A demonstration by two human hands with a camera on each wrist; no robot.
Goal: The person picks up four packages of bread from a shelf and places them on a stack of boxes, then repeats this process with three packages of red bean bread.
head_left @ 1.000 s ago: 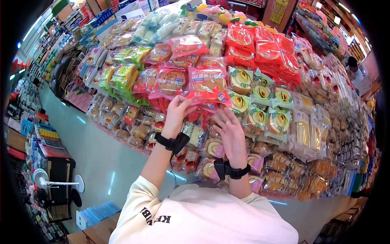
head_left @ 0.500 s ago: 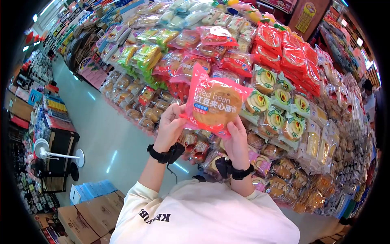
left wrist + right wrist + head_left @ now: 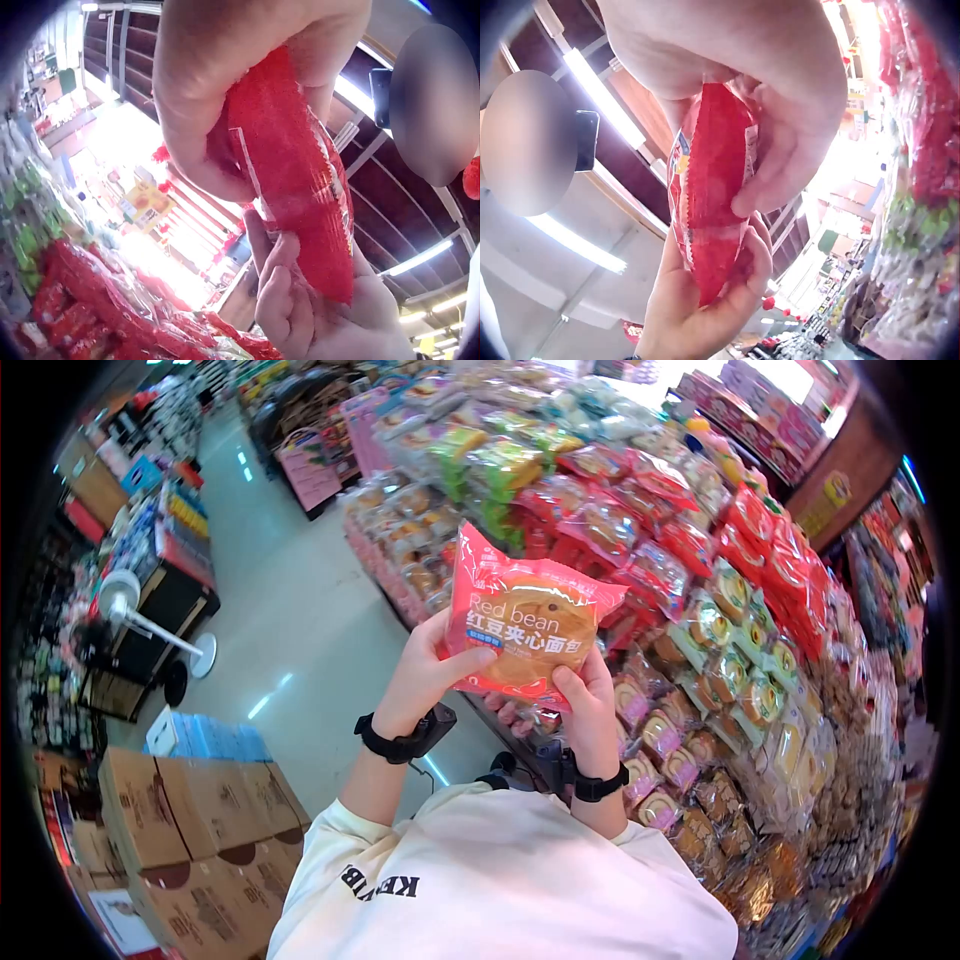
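Observation:
In the head view, a red plastic bag of red bean bread (image 3: 540,615) is held up in front of the chest, its printed face turned toward the head camera. My left hand (image 3: 420,675) grips its left edge, the thumb lying over the front. At the lower right corner my right hand (image 3: 590,705) pinches it, thumb in front and fingers behind. Both wrist views see the bag from its side: fingers press on its red back (image 3: 289,165) in the left wrist view, and its narrow edge (image 3: 714,172) runs between the two hands in the right wrist view.
A sloping display of packaged breads fills the right, with red bags (image 3: 745,530) and green-white avocado-print packs (image 3: 735,660). Cardboard boxes (image 3: 215,810) stand at lower left, near a white fan (image 3: 120,595). A shiny floor aisle (image 3: 300,600) runs between.
The bread bag was lifted off the display, brought toward the chest and is now held in both hands. The right hand went from loosely spread to pinching it. The view swung rightward relative to the body, showing more aisle.

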